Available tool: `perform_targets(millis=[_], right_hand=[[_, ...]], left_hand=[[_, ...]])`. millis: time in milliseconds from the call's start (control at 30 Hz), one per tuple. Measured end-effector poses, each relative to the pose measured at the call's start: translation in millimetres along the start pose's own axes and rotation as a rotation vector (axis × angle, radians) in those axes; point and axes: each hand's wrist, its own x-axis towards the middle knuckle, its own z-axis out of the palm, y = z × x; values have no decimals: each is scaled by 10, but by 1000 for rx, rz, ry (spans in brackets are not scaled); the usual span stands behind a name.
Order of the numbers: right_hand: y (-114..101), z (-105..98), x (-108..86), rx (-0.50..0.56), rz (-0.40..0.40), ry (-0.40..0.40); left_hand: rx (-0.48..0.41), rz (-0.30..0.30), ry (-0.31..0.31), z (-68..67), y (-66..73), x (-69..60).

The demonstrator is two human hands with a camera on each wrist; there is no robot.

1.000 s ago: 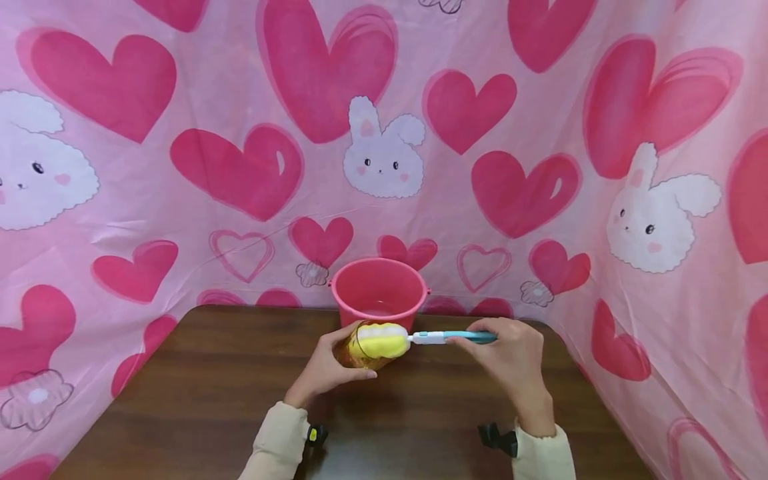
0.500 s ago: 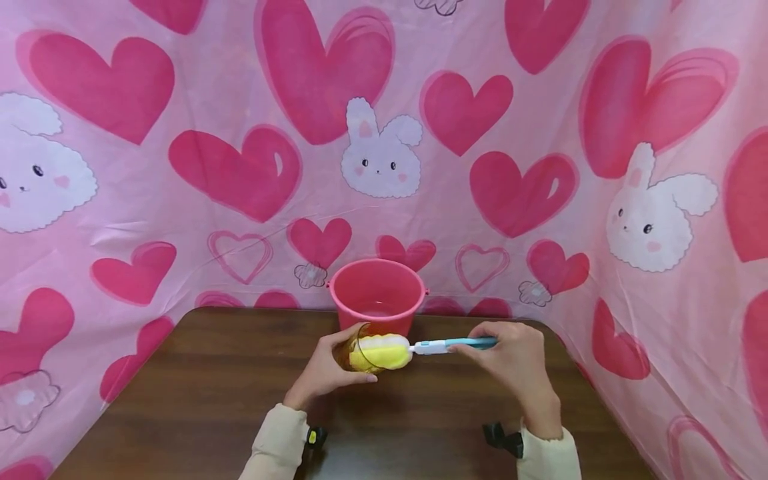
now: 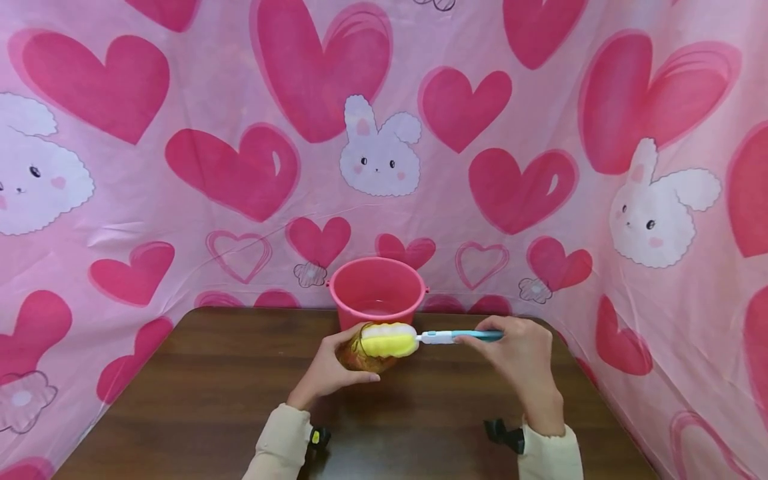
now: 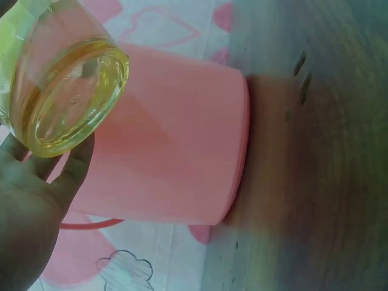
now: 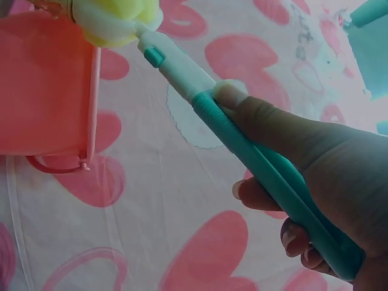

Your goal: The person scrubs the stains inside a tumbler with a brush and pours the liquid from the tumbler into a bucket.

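My left hand (image 3: 324,375) grips a clear amber glass cup (image 3: 353,359), tilted with its mouth toward the right. Its thick round base (image 4: 79,100) faces the camera in the left wrist view. In my right hand (image 3: 523,357) is a sponge bottle brush, held by its teal and white handle (image 5: 242,151) with the thumb along the grip. The yellow and white sponge head (image 3: 390,341) lies at the cup's mouth, its left end inside the rim and most of it outside. Both are above the table, in front of the bucket.
Behind the cup a pink bucket (image 3: 378,288) stands upright near the far edge of the brown wooden table (image 3: 240,380). A little liquid seems to lie in its bottom. Pink cloth (image 3: 444,200) with hearts and rabbits hangs behind and at the sides. Dark marks (image 4: 305,88) spot the tabletop.
The brush dipped slightly, then rose again and slid a little to the right with my right hand, so more of the sponge shows outside the cup. My left hand stays nearly in place.
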Motion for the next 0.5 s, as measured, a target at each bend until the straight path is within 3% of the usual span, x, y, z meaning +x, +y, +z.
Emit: perform_targets(millis=[167, 267, 400, 500], right_hand=[[-19, -11, -7, 24, -3, -65], [-32, 2, -5, 46, -37, -87], [-32, 26, -3, 61, -59, -68], [-20, 35, 9, 53, -56, -33]], left_hand=[[5, -16, 10, -26, 0, -2], [-17, -11, -22, -25, -9, 3], [-61, -26, -89, -23, -10, 11], [-56, -48, -105, -19, 0, 16]])
